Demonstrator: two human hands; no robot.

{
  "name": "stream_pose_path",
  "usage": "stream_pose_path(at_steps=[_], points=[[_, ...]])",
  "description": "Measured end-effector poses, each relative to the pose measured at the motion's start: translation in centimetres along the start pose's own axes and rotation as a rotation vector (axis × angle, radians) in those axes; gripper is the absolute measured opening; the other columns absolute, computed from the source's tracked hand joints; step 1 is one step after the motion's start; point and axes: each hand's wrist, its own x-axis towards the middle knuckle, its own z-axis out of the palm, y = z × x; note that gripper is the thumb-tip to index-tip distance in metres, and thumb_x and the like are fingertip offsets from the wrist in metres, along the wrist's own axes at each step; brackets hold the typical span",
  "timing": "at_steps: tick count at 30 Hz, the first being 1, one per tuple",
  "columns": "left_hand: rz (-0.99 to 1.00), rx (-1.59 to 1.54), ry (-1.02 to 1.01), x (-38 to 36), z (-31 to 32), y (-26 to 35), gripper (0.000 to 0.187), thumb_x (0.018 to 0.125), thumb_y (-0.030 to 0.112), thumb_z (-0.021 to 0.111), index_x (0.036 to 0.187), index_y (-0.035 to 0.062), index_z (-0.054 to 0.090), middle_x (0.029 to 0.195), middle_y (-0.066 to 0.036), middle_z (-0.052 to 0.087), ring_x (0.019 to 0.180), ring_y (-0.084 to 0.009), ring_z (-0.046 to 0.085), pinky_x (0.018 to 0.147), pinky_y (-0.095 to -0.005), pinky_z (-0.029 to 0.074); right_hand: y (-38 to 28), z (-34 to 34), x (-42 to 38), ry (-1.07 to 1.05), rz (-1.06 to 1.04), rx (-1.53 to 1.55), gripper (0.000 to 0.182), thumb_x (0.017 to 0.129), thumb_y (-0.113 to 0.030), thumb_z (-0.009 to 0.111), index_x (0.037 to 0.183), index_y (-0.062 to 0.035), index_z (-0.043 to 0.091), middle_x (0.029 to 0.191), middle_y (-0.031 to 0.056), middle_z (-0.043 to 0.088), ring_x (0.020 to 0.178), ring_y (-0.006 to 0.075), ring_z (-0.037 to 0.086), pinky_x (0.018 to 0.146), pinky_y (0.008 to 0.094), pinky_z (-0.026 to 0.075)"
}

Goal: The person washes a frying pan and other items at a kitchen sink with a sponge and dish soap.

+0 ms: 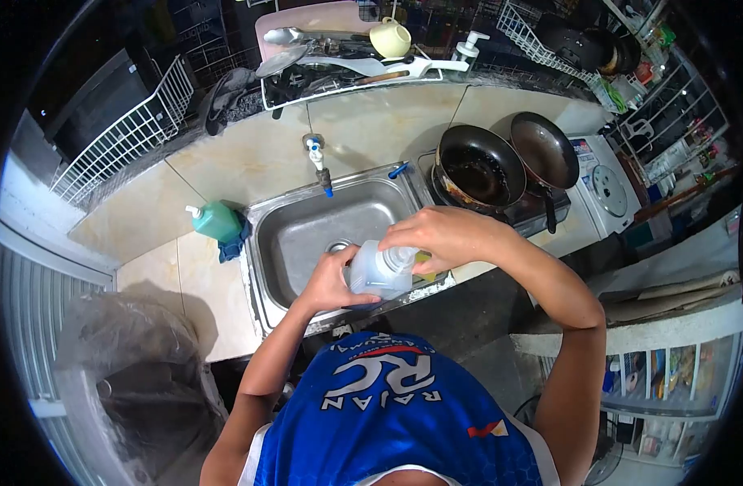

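Over the front edge of the steel sink, my left hand is wrapped round the side of a translucent plastic container. My right hand closes over the container's upper right side, by its round neck. Something yellow-green shows just under my right fingers; most of it is hidden. The container is tilted and looks frosted. Behind the sink, a wall faucet with a blue tip points down at the basin. No running water is visible.
A green soap bottle stands on a dark blue cloth left of the sink. To the right, two dark pans rest on a stove. A rack of utensils sits on the ledge behind. A plastic-covered object stands at the lower left.
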Motion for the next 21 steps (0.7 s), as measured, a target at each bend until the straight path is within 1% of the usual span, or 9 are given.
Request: stream_pose_path(at_steps=[1, 3, 4, 6, 12, 14, 16, 18, 21], points=[[-0.001, 0.005, 0.007, 0.1, 0.6, 0.3, 0.061, 0.051, 0.025, 0.091, 0.097, -0.0022, 0.062, 0.087, -0.014, 0.068, 0.082, -0.0237, 0.068, 0.081, -0.0340, 0.051, 0.2, 0.0, -0.5, -0.001, -0.008, -0.002, 0.047, 0.063, -0.006, 0.078, 0.108, -0.0024, 0.064, 0.098, 0.0134, 0.069, 0.091, 0.0326, 0.066, 0.079, 0.0387, 0.054], [0.004, 0.082, 0.070, 0.1, 1.9, 0.7, 0.066, 0.050, 0.032, 0.089, 0.100, -0.0026, 0.063, 0.082, -0.018, 0.067, 0.075, -0.0315, 0.066, 0.073, -0.0368, 0.051, 0.6, 0.3, -1.6, -0.020, 0.080, -0.007, 0.046, 0.068, -0.021, 0.078, 0.106, 0.0002, 0.062, 0.085, 0.0193, 0.067, 0.078, 0.0369, 0.065, 0.070, 0.0422, 0.052], [0.002, 0.084, 0.076, 0.1, 2.5, 1.0, 0.066, 0.050, 0.032, 0.089, 0.100, -0.0026, 0.063, 0.082, -0.018, 0.067, 0.075, -0.0315, 0.066, 0.073, -0.0368, 0.051, 0.4, 0.4, -2.0, -0.022, 0.074, -0.007, 0.046, 0.068, -0.021, 0.078, 0.106, 0.0002, 0.062, 0.085, 0.0193, 0.067, 0.078, 0.0369, 0.065, 0.070, 0.0422, 0.052], [-0.024, 0.091, 0.106, 0.2, 3.5, 1.7, 0.066, 0.051, 0.031, 0.089, 0.101, -0.0027, 0.063, 0.082, -0.019, 0.067, 0.076, -0.0323, 0.066, 0.073, -0.0374, 0.051, -0.4, 0.8, -2.7, -0.058, 0.237, -0.117, 0.047, 0.073, -0.034, 0.075, 0.096, 0.0046, 0.061, 0.069, 0.0229, 0.063, 0.069, 0.0391, 0.065, 0.066, 0.0437, 0.052], [-0.058, 0.149, 0.161, -0.4, 6.7, 3.3, 0.067, 0.052, 0.031, 0.089, 0.103, -0.0024, 0.063, 0.084, -0.019, 0.067, 0.078, -0.0321, 0.067, 0.074, -0.0376, 0.052, -0.4, 3.7, -5.8, 0.109, 0.320, -0.211, 0.052, 0.078, -0.043, 0.071, 0.084, 0.0064, 0.059, 0.063, 0.0235, 0.060, 0.064, 0.0416, 0.063, 0.062, 0.0474, 0.051], [-0.031, 0.105, 0.175, -0.6, 7.6, 3.1, 0.066, 0.052, 0.031, 0.089, 0.103, -0.0025, 0.063, 0.085, -0.019, 0.068, 0.078, -0.0321, 0.068, 0.074, -0.0376, 0.052, -0.1, 2.3, -6.8, 0.026, 0.280, -0.212, 0.053, 0.074, -0.043, 0.074, 0.088, 0.0054, 0.058, 0.068, 0.0222, 0.061, 0.068, 0.0408, 0.063, 0.063, 0.0467, 0.050], [-0.014, 0.056, 0.197, -0.9, 8.4, 3.2, 0.066, 0.052, 0.031, 0.088, 0.104, -0.0025, 0.063, 0.085, -0.019, 0.068, 0.078, -0.0322, 0.068, 0.074, -0.0377, 0.052, 0.7, 1.5, -7.8, 0.096, -0.070, -0.174, 0.053, 0.071, -0.042, 0.076, 0.091, 0.0039, 0.058, 0.075, 0.0206, 0.062, 0.073, 0.0394, 0.063, 0.065, 0.0454, 0.050], [0.019, 0.057, 0.171, -0.9, 9.0, 3.7, 0.065, 0.053, 0.029, 0.089, 0.103, -0.0029, 0.063, 0.085, -0.019, 0.068, 0.077, -0.0321, 0.068, 0.073, -0.0377, 0.052, 0.7, 1.8, -8.1, -0.022, 0.002, -0.191, 0.052, 0.070, -0.038, 0.076, 0.096, 0.0027, 0.057, 0.082, 0.0193, 0.062, 0.078, 0.0379, 0.062, 0.069, 0.0441, 0.050], [-0.039, 0.121, 0.208, -1.3, 9.4, 5.1, 0.062, 0.054, 0.028, 0.088, 0.101, -0.0026, 0.063, 0.085, -0.020, 0.068, 0.077, -0.0337, 0.068, 0.072, -0.0391, 0.053, 1.2, 2.4, -8.4, -0.012, -0.036, -0.140, 0.048, 0.071, -0.037, 0.075, 0.092, 0.0029, 0.058, 0.074, 0.0200, 0.061, 0.071, 0.0389, 0.062, 0.064, 0.0440, 0.050]])
